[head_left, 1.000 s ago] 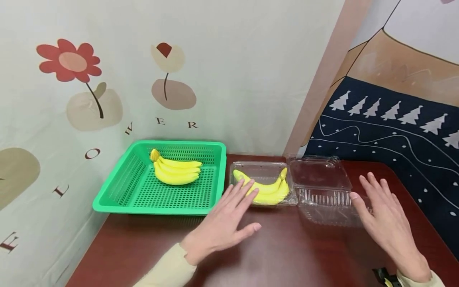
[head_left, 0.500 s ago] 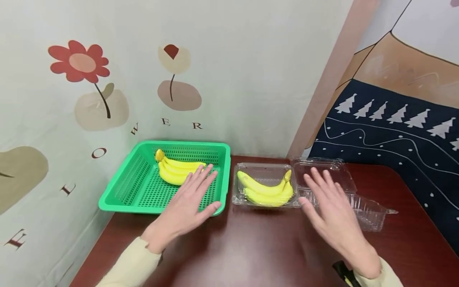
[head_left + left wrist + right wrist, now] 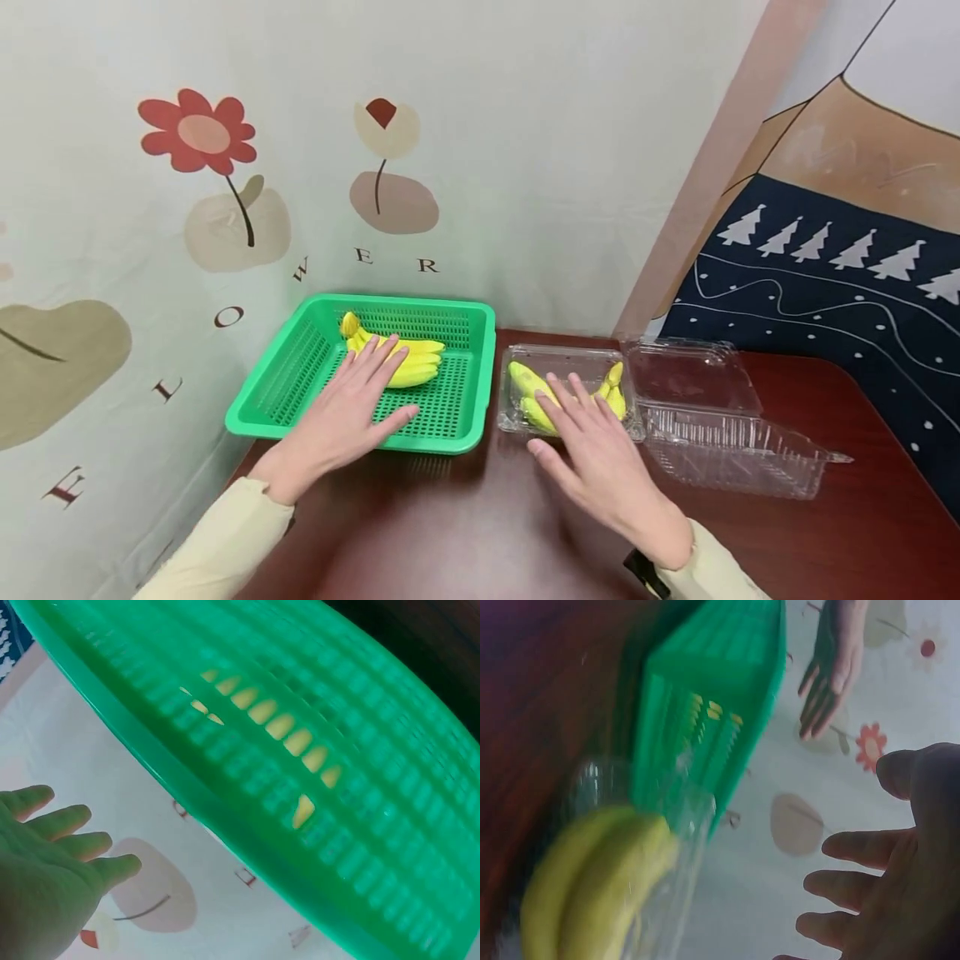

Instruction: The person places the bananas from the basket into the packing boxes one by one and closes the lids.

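Note:
In the head view my left hand (image 3: 341, 421) hovers over the front of the green basket (image 3: 255, 408), fingers straight and holding nothing. Inside the basket lies a bunch of yellow bananas (image 3: 416, 367), partly hidden by that hand. My right hand (image 3: 603, 467), also straight-fingered and holding nothing, hovers in front of a clear plastic clamshell box (image 3: 562, 354). A second bunch of bananas (image 3: 531, 408) lies in this box, its middle covered by my fingers. The left wrist view shows the basket's underside (image 3: 360, 787), with yellow through its slots. The right wrist view shows bananas (image 3: 604, 885) in the box.
To the right of the bananas' box a clear lid (image 3: 693, 375) lies flipped back, with another clear plastic tray (image 3: 742, 454) before it. Everything stands on a dark red table (image 3: 465, 533). Printed cloth walls (image 3: 540, 167) rise behind and at the sides.
Both hands have moved left: the left from before the banana box to over the basket, the right from the clear tray to the banana box. The view has turned slightly; basket and boxes look unmoved.

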